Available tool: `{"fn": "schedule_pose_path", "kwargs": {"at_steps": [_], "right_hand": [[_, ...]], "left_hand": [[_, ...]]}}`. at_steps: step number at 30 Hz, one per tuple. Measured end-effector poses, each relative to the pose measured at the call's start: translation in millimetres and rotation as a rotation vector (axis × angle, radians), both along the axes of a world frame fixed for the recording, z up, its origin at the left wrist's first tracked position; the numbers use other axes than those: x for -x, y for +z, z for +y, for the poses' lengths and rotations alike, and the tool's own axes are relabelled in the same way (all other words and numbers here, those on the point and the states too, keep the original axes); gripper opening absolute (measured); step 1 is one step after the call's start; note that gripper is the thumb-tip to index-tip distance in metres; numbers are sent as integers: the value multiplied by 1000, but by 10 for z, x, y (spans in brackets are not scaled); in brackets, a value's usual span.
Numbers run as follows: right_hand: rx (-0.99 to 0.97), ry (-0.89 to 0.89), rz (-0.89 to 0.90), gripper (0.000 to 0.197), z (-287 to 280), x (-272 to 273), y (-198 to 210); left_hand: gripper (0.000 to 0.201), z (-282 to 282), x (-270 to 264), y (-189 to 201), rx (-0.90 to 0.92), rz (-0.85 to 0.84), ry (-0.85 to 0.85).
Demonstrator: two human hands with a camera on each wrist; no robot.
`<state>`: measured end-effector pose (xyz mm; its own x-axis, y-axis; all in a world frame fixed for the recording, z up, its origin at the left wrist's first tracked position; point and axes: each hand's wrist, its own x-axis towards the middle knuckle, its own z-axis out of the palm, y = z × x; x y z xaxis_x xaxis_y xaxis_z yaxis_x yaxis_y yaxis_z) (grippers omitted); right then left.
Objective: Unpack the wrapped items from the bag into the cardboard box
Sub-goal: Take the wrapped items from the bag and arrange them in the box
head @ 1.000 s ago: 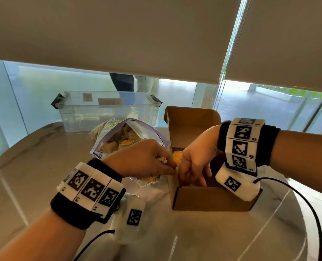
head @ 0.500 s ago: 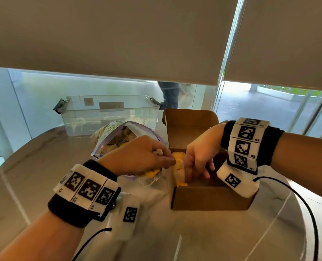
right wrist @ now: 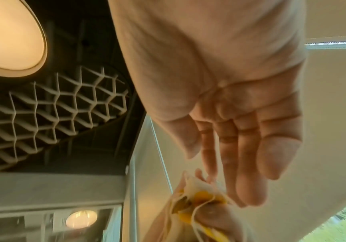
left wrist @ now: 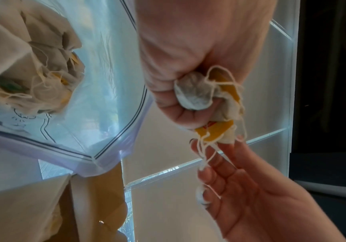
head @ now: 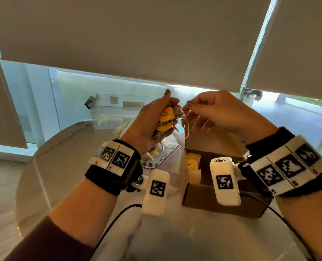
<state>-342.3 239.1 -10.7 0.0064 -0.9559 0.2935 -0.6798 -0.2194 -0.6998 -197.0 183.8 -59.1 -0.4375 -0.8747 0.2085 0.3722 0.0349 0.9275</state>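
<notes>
My left hand (head: 148, 121) grips a tangled bunch of tea bags (head: 166, 118) with yellow tags, raised above the open zip bag (head: 164, 157). My right hand (head: 212, 110) is beside it and pinches the loose white strings (head: 187, 127) of that bunch. The left wrist view shows the left hand (left wrist: 188, 62) curled round the tea bags (left wrist: 194, 93) and right-hand fingertips (left wrist: 207, 163) on the strings. More tea bags (left wrist: 33, 62) lie in the zip bag (left wrist: 105, 98). The open cardboard box (head: 222, 207) stands below the right wrist, with yellow-tagged tea bags (head: 193, 164) at its left end.
A clear plastic bin (head: 115, 113) stands at the back of the round marble table (head: 62, 166). Roller blinds hang over the windows behind. Black cables run from both wrists toward me across the table's front.
Both hands have risen from table level. The left lifted a bunch of tea bags up out of the zip bag; the right left the box and now pinches the bunch's strings.
</notes>
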Motion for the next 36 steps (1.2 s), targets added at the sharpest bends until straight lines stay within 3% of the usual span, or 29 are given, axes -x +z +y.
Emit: {"fn": "schedule_pose_path", "kwargs": {"at_steps": [7,14,17,20,25,27,31,36], "right_hand": [[110,18,-143,12,-55,-137,-288],[128,-40,-556,7,-173,-67,-409],[142,-38,-657,17,-182,47,-433],[127,-28,-689,16,-170,83,-468],[67,18,-821,13,-151,39,-510],[9,49,-869,13,-140,23,-506],[-54,49,-840,19,-144,-18,-527],[-20,6,-817,19,-147,13,-534]], "left_hand": [[26,-10,15,-26,74,38,31],[16,-127,-5,-184,69,50,46],[14,-208,-72,-230,40,69,86],[8,-231,-82,-262,62,24,104],[21,-109,20,-256,278,-177,140],[17,-65,51,-258,321,-210,156],[7,-68,80,-263,332,-195,165],[32,-114,80,-307,179,-55,26]]}}
